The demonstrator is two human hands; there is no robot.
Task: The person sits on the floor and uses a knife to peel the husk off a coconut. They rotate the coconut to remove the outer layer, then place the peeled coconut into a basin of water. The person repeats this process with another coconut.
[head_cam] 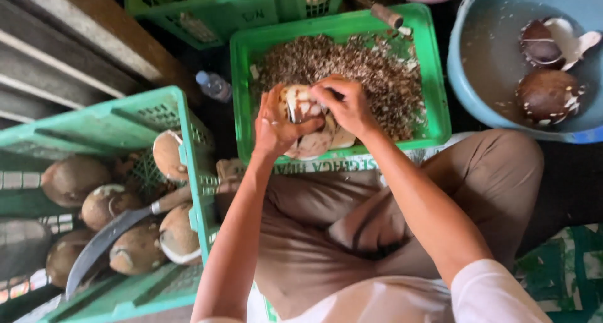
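Over a green crate (436,78) of shavings, both hands grip a coconut (301,112).

Down on the dark floor (565,185): a green crate of shavings (433,78), a green crate of coconuts (113,125), a blue basin (477,84), a plastic bottle (213,85).

The left hand (274,129) holds a partly peeled coconut (306,119) above a green crate (433,78) of shavings. The right hand (345,103) presses on it.

Soft, even daylight; slight blur, dark corners.
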